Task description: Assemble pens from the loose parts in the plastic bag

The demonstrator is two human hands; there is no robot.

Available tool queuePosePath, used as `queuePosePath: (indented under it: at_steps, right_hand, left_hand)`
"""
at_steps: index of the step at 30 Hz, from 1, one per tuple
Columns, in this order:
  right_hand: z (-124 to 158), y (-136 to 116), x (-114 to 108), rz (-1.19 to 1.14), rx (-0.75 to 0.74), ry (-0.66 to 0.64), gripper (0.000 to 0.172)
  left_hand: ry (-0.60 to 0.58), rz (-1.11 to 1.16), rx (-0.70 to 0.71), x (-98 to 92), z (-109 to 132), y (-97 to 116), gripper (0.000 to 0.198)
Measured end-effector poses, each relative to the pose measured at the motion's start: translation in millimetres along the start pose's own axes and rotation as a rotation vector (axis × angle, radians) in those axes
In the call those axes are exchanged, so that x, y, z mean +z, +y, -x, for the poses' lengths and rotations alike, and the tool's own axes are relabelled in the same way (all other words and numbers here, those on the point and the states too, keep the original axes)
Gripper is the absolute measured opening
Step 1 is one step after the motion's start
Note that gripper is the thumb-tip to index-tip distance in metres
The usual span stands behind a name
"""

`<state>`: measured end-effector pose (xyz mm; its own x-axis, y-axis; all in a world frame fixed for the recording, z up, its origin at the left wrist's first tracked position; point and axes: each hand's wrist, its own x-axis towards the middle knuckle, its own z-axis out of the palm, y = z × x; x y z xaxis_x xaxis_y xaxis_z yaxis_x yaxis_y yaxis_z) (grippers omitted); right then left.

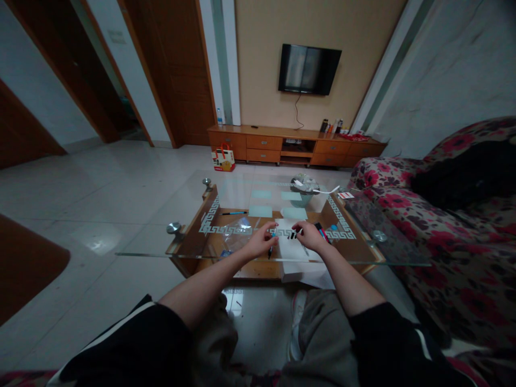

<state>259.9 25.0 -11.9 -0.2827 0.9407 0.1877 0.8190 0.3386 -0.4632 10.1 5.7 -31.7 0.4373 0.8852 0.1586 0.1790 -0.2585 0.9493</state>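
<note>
Above the front half of the glass coffee table, my left hand is closed in a pinch around a slim blue-and-black pen, its dark end pointing down. My right hand is a short way to the right, its fingers curled together; what they hold, if anything, is too small to make out. Beside those fingertips are several small black pieces, over a white sheet or box. Pink, blue and black pens lie partly hidden behind my right wrist. Another blue-and-black pen lies farther left.
A clear plastic bag lies left of my left hand. Toward the back right are a covered basket and a red-and-white card. A flowered sofa flanks the right side. Beyond stand a low TV cabinet and a paper bag.
</note>
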Motion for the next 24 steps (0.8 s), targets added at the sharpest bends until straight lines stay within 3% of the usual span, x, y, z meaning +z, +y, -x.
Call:
queuePosePath:
  at_steps: [3, 6, 12, 24]
  right_hand:
    - [-1, 0, -1, 0.002, 0.02, 0.038, 0.028]
    - [-1, -3, -4, -0.013, 0.04, 0.163, 0.023]
    - [-3, -18, -7, -0.235, 0.058, 0.385, 0.023]
    - [-1, -55, -14, -0.301, -0.022, 0.426, 0.026]
  left_hand:
    - [0.002, 0.002, 0.003, 0.1, 0, -1, 0.053]
    - [-0.005, 0.014, -0.006, 0.2, 0, -3, 0.054]
    - [-0.016, -0.077, 0.034, -1.2, 1, -1, 0.051]
    - [-0.078, -0.126, 0.042, -1.6, 2, 5, 0.043]
